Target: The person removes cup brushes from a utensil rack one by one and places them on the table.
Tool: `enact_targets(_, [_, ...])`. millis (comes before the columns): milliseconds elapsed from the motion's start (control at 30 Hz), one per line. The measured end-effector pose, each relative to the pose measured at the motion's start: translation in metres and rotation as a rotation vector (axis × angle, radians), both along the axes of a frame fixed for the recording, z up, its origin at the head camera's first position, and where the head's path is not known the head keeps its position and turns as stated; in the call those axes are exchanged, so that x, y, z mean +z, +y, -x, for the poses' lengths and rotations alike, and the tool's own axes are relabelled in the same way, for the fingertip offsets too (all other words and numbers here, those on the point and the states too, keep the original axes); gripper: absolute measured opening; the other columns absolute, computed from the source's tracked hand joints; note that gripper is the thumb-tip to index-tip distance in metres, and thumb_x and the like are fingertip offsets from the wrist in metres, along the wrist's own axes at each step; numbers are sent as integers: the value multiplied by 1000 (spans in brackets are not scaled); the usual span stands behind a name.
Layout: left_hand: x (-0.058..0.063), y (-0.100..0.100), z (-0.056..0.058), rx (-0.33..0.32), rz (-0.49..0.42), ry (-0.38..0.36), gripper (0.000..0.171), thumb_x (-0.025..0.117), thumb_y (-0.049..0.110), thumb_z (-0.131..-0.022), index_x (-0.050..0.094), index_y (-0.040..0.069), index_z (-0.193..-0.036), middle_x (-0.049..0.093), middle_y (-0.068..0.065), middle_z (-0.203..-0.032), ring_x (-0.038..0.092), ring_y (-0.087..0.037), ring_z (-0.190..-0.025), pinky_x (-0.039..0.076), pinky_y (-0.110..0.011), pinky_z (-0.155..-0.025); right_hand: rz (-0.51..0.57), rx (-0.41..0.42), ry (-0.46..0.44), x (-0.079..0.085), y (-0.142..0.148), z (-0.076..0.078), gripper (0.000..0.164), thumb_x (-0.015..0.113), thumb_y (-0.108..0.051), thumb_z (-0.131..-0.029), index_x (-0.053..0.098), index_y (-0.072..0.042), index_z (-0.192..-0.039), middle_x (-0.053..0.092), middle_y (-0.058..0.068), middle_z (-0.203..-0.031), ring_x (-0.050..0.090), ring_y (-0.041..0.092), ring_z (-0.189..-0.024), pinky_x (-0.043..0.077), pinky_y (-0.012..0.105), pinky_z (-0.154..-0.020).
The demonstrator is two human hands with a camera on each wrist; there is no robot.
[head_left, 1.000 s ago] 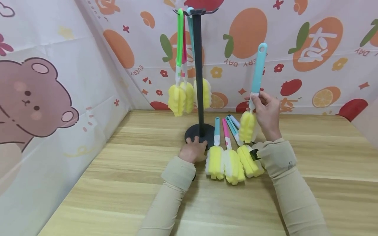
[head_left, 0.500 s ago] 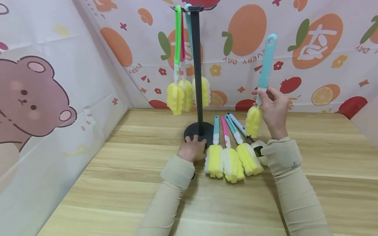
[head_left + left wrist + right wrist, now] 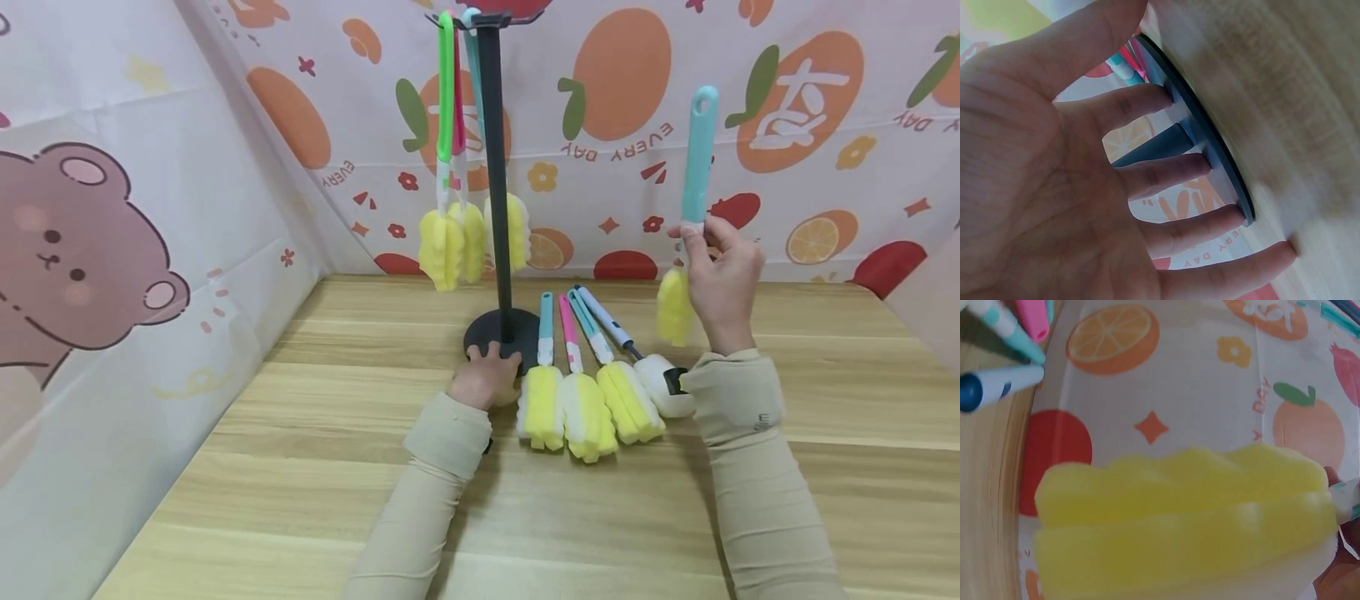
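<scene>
My right hand (image 3: pixel 723 279) pinches a teal-handled sponge brush (image 3: pixel 699 158) near the bottom of its handle. The brush stands upright in the air, its yellow sponge head (image 3: pixel 1185 525) pointing down and filling much of the right wrist view. My left hand (image 3: pixel 486 379) rests with spread fingers on the round black base (image 3: pixel 480 329) of a stand; in the left wrist view, fingertips (image 3: pixel 1200 164) lie on the base's edge. From the top of the black stand (image 3: pixel 495 167) hang a green-handled sponge brush (image 3: pixel 446 92), a pink-handled one (image 3: pixel 459 133) and a light-blue one (image 3: pixel 474 62), sponges downward.
Right of the base, several brushes lie fanned on the wooden table (image 3: pixel 300 500): a teal one (image 3: pixel 542 404), a pink one (image 3: pixel 588 417), another teal one (image 3: pixel 628 400) and a white-headed one (image 3: pixel 660 379). A printed cloth (image 3: pixel 585 200) hangs behind; another with a bear stands left.
My right hand has moved right with the teal brush, away from the stand, uncovering the white-headed brush on the table. My left hand stays on the base. The head view has shifted slightly.
</scene>
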State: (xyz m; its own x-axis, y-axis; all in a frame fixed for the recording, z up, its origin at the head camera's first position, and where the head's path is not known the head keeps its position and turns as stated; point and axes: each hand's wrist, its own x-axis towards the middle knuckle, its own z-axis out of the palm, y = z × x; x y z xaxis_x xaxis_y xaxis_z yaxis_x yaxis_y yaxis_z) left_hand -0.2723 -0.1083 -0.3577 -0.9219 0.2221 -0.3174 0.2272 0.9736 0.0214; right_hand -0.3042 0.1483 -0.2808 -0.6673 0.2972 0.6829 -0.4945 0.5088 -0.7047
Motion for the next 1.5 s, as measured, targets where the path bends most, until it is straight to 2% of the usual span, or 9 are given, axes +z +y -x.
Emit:
enact_targets(267, [0,0,0,7,5,-5,52,54,35,-89,38,22,-137,34,-18,-134,31,-41,-110,49,-51,-70,-111,-83,-48,-1,12,-3,28,56,-24,-89,66,-2,-103,66,11,-91,56,10,-70,46,14,-65])
enact_targets(533, [1,0,0,7,-1,-11,52,53,34,-89,38,21,-137,33,-19,-134,31,-41,-111,49,-51,-71,-201,-120,-94,-4,19,-3,35,55,-29,-89,64,-3,-109,66,13,-96,56,15,-72,42,13,-63])
enact_targets(700, [1,0,1,6,1,-11,52,53,34,-89,38,21,-137,34,-19,-133,31,-40,-109,49,-49,-70,-246,-118,-136,-4,20,-4,36,54,-28,-90,62,0,-110,65,17,-91,52,19,-69,41,21,-61])
enact_targets(967, [1,0,1,6,0,-17,52,53,34,-89,38,21,-137,33,-19,-134,31,-41,-110,49,-50,-71,-325,-105,-246,-6,24,-2,31,49,-15,-92,58,7,-112,61,24,-90,52,30,-71,44,34,-58])
enact_targets(1033, [0,0,1,5,-1,-18,53,53,34,-89,38,21,-137,32,-19,-135,30,-41,-111,48,-50,-72,-346,-101,-278,-7,25,-2,30,48,-11,-92,57,9,-112,60,26,-93,52,32,-72,47,39,-60])
enact_targets(1200, [0,0,1,4,-3,-21,53,53,33,-89,37,21,-137,32,-19,-135,30,-41,-111,48,-50,-72,-421,-94,-347,-9,28,-1,27,46,-3,-89,57,10,-110,59,27,-94,49,35,-75,46,47,-63])
enact_targets(1333, [0,-1,1,1,-2,-15,52,54,33,-89,38,20,-137,33,-19,-134,31,-41,-110,48,-50,-72,-450,-79,-367,-12,30,2,28,45,2,-87,56,10,-112,58,28,-95,48,36,-76,44,49,-65])
enact_targets(1500, [1,-1,1,-3,-4,-13,52,54,33,-89,38,20,-137,33,-20,-134,31,-42,-110,48,-49,-72,-442,-84,-372,-16,31,7,28,48,6,-85,57,9,-111,59,29,-96,49,37,-81,45,54,-73])
